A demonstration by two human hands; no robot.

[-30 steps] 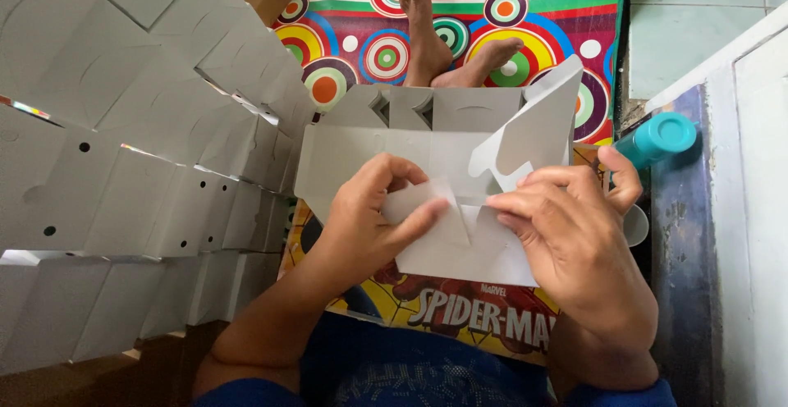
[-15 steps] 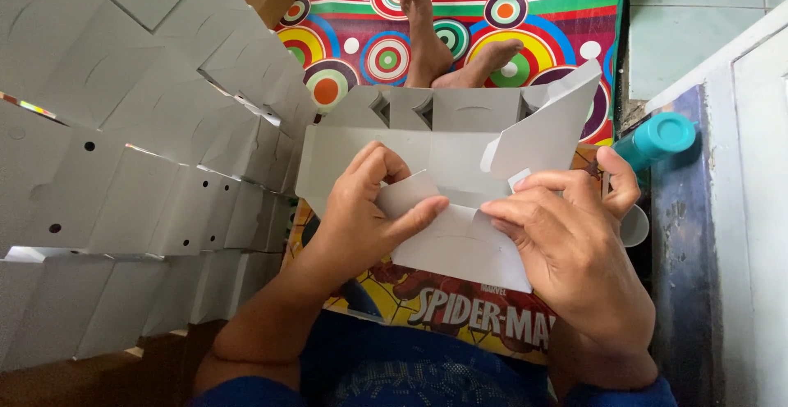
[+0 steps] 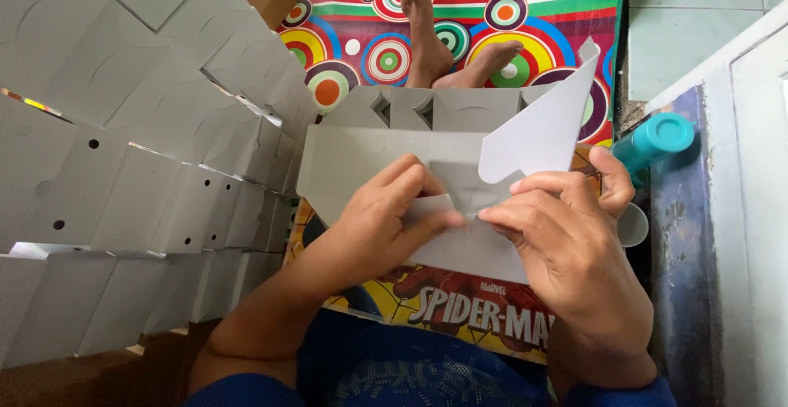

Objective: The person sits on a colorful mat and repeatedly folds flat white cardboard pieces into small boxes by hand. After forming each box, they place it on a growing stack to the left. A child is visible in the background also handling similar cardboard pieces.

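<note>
A flat grey cardboard box blank (image 3: pixel 361 157) with cut flaps lies across my lap. My left hand (image 3: pixel 386 222) pinches a small flap near its middle, thumb on top. My right hand (image 3: pixel 566 239) grips the same blank from the right, fingertips meeting the left ones at the fold. A large rounded flap (image 3: pixel 542 128) stands up above my right hand. My two bare feet (image 3: pixel 455 42) rest beyond the blank on a bright mat.
A big pile of folded grey boxes (image 3: pixel 123 128) fills the left side. A colourful circle-patterned mat (image 3: pixel 525 13) covers the floor. A teal bottle (image 3: pixel 657 140) lies at the right beside a white door frame (image 3: pixel 739 169). Green tiles show at the top right.
The rounded flap at the right has swung up to stand higher. My fingertips have closed together on the small fold at the middle of the blank.
</note>
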